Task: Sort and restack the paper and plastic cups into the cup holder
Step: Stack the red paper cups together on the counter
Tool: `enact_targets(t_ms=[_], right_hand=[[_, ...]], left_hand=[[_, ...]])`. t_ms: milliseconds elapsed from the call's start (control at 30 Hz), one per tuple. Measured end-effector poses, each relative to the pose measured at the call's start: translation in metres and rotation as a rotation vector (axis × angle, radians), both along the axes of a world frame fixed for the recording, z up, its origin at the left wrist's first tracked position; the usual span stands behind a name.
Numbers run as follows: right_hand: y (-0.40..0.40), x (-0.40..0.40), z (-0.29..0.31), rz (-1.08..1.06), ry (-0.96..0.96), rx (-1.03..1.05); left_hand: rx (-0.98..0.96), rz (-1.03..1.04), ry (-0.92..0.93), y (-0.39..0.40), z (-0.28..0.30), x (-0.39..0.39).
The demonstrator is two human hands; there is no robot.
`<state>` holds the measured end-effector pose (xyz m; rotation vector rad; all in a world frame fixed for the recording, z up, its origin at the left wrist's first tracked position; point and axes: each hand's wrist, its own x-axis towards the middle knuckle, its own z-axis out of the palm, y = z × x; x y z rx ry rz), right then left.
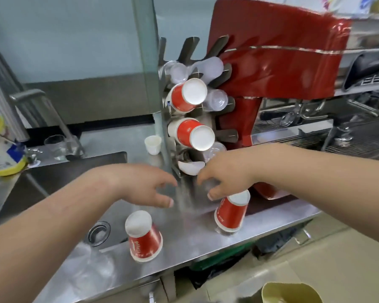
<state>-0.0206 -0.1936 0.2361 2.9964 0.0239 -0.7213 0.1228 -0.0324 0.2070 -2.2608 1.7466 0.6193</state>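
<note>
The cup holder, a steel rack with dark prongs, stands at the centre of the frame on a steel counter, against the side of a red coffee machine. Two red-and-white paper cup stacks lie in it with their white bases toward the camera: the upper stack above the lower stack. Clear plastic cups sit in the slots just right of and above the upper stack. A white cup lies in the bottom slot.

On the counter two red paper cups stand upside down: the left cup at lower centre, and the right cup, tilted, atop a clear cup.

The right hand is over the right cup, fingers spread and curled downward, thumb tip touching the cup's base; it grips nothing. The left hand hovers beside it, open and empty, fingers loosely curved.

A small white cup stands left of the holder. A sink fills the left middle, with a tap above it.
</note>
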Motion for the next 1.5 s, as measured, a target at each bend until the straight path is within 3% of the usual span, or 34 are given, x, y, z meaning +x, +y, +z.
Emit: enact_targets(t_ms=[200,367,533,833,1233,1500], right_hand=[[-0.056,-0.049,-0.031,-0.22,-0.155,0.117],[-0.074,-0.079,-0.079,-0.472,-0.368,0.316],[-0.076,-0.099,-0.113,-0.602,-0.399,0.54],[-0.092,-0.096,-0.145,-0.553,-0.465,0.622],[-0.11,-0.103,-0.128,-0.488,-0.541,0.701],[-0.094,-0.101,-0.169,-0.575,-0.501,0.861]], left_hand=[[-0.127,-0.055,0.126,-0.066,-0.031,-0.046],[-0.223,0.122,0.267,-0.099,-0.079,-0.07],[-0.306,0.222,0.339,-0.113,-0.102,-0.089],[-0.418,0.3,0.356,-0.128,-0.113,-0.108],[-0.532,0.252,0.411,-0.13,-0.082,-0.11],[-0.583,0.353,0.43,-0.121,-0.093,-0.115]])
